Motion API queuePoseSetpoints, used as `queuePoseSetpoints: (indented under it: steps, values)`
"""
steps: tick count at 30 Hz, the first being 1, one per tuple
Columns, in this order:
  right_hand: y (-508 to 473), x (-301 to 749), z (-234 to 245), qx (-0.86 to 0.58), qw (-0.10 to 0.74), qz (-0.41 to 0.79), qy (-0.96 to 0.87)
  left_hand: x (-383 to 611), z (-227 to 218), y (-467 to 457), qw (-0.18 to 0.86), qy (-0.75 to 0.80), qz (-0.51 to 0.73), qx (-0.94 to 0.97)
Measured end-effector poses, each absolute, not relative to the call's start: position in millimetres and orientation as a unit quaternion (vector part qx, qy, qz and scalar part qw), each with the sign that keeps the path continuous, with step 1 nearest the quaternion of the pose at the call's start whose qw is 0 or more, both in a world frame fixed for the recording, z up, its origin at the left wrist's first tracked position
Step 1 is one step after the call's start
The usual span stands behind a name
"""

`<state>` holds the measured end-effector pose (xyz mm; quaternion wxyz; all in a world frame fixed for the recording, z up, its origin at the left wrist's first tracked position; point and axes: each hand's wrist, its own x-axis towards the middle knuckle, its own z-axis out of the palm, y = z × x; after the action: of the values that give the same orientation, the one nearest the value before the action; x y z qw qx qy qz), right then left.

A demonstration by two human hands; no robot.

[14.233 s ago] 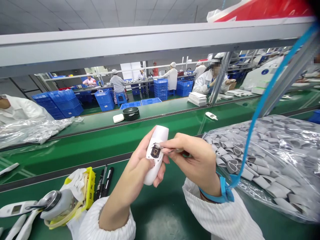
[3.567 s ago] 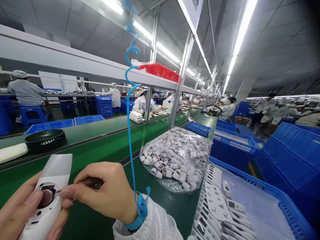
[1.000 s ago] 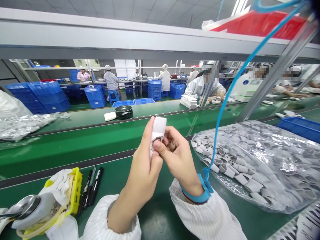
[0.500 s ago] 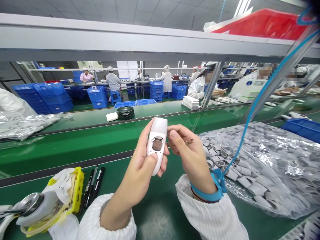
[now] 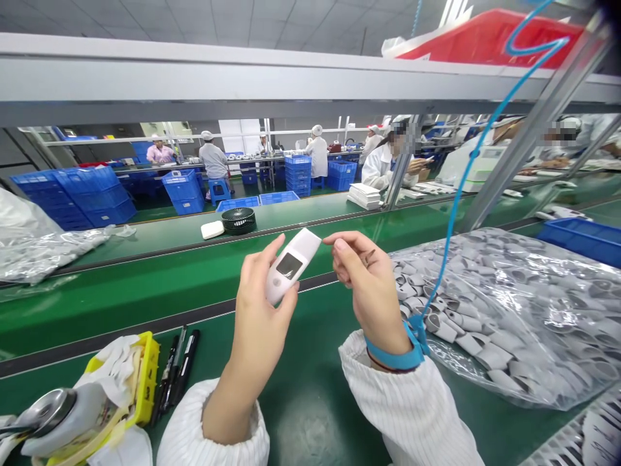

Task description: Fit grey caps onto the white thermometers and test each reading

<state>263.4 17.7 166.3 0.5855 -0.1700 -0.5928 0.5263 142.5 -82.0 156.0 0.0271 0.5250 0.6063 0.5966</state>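
My left hand (image 5: 259, 307) grips a white handheld thermometer body (image 5: 291, 264), tilted up to the right with its grey display window facing me. My right hand (image 5: 366, 288) hovers just right of the device's tip, fingers curled around a thin tool whose dark end (image 5: 369, 257) pokes out above the knuckles. A blue wrist strap (image 5: 395, 353) circles my right wrist, and its coiled blue cord (image 5: 466, 168) runs up to the overhead rail.
A clear bag of grey caps (image 5: 509, 304) lies at right. At left are black pens (image 5: 174, 366), a yellow tray with cloth (image 5: 140, 375) and a metal-topped bottle (image 5: 63, 414). A green conveyor (image 5: 145, 278) runs across, carrying a black fan (image 5: 238, 220). Other workers sit beyond.
My left hand has turned the device over: its open back with the round cell faced me, now the display side does. My right hand has drawn slightly away from it.
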Motion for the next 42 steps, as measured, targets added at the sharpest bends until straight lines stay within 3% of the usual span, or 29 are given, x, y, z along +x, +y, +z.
queuePoseSetpoints:
  steps: [4,9,15,23,27,29,33,37,42]
  values:
    - [16.2,262.7,165.3,-0.138,0.591,0.557,-0.567,117.4,144.0,-58.7,0.047,0.680,0.527,0.507]
    - [16.3,259.3,162.6,-0.136,0.593,0.558,-0.564,54.0,91.4,-13.8,0.110,0.784,0.468,0.392]
    - [12.4,256.2,164.5,-0.133,0.565,0.552,-0.599,11.9,33.2,-2.8,0.068,0.854,0.440,0.271]
    - [-2.9,249.9,160.5,-0.138,0.545,0.524,-0.640,2.3,15.7,-19.5,0.069,0.865,0.384,0.316]
    - [1.0,244.6,130.5,-0.209,0.468,0.409,-0.755,2.2,17.0,-22.5,0.018,0.856,0.400,0.328]
    - [11.8,245.5,103.9,-0.261,0.406,0.296,-0.824,4.8,18.6,-21.0,-0.017,0.843,0.421,0.334]
    - [49.6,260.8,41.2,-0.293,0.324,0.206,-0.875,9.9,21.9,-17.3,-0.053,0.819,0.456,0.344]
    - [82.6,282.2,-5.5,-0.337,0.269,0.153,-0.889,8.1,23.4,-15.8,-0.017,0.824,0.448,0.347]
    - [91.4,289.2,-19.5,-0.359,0.274,0.116,-0.885,0.8,26.5,-15.6,0.091,0.835,0.407,0.358]
